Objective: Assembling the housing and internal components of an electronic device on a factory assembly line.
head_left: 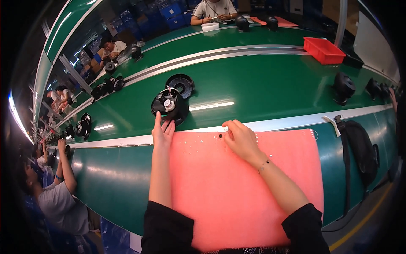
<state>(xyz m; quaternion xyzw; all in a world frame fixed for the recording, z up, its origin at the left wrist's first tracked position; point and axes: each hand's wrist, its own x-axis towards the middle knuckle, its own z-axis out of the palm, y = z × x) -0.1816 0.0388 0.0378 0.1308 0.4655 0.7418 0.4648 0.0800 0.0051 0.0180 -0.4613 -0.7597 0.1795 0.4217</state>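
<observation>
My left hand (162,132) grips the lower edge of an opened black round housing (181,111), tilted so that its inside shows. Within it sit a white cylindrical part (168,105) and thin wires. Touching or just behind this housing is a black round shell (186,80) with a ringed inner face, resting on the green belt. Over the far edge of a pink mat (237,203), my right hand (242,140) is closed, its fingertips pinched together; what they hold, if anything, is too small to name. Tiny shiny pieces (201,141) and a small black piece (220,136) lie on the mat.
A metal rail (279,124) separates my bench from the green belt (253,84). Black devices (344,87) stand on the belt at right, a red bin (323,51) farther back. A black bag (359,148) lies right of the mat. Several people work nearby, one (63,203) at left.
</observation>
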